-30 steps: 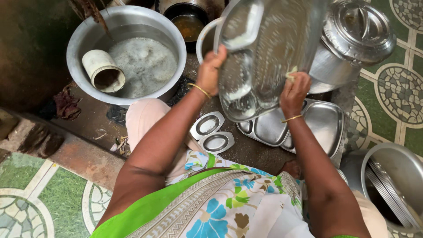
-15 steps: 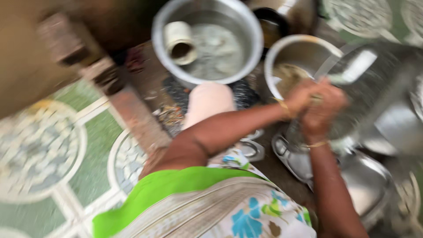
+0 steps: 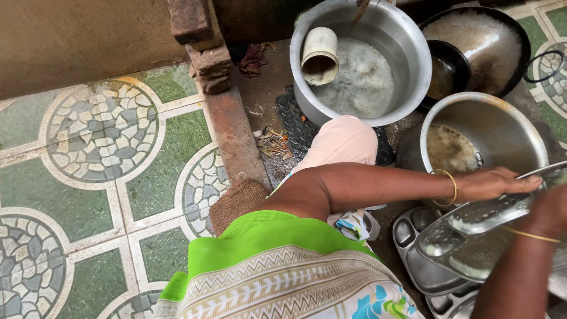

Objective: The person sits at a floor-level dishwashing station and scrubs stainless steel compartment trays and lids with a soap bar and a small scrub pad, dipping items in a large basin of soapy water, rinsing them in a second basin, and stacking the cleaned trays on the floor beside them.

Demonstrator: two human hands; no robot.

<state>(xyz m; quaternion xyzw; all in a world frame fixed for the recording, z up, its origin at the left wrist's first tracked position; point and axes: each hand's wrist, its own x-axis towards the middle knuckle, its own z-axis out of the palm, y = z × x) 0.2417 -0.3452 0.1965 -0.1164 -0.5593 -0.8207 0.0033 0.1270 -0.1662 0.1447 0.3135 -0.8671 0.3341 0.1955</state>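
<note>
- The left hand (image 3: 496, 183) lies along the upper rim of a wet steel compartment tray (image 3: 472, 242), its fingers closed around that rim and gripping it
- The right hand (image 3: 546, 210) comes in from the right edge of the view over the same tray; whether its fingers are clasped on the tray I cannot tell, as they are half out of view
- The tray is held tilted in the air, low on the right side of the wet floor (image 3: 266, 106), over a stack of more compartment trays (image 3: 422, 266) and just beside the smaller steel pot (image 3: 490, 127)
- Risk, as I judge it: the tray looks slick with water, and a grip on the rim alone could slip, dropping it onto the stack below
- The tray's raised far edge sits near the smaller pot's rim, so a swing upward could knock it
- Room is tight to the right: the big basin (image 3: 360, 65) of cloudy water with a white mug (image 3: 319, 56) floating in it, a dark pan (image 3: 490, 41) and a small dark bowl (image 3: 447, 71) crowd the top right corner of the floor
- A brick kerb (image 3: 227, 118) bounds the washing area on the left; beyond it the patterned tiles (image 3: 100, 177) lie open, the only free room
- The person's knee (image 3: 342, 142) sits between basin and trays, narrowing the reach
</note>
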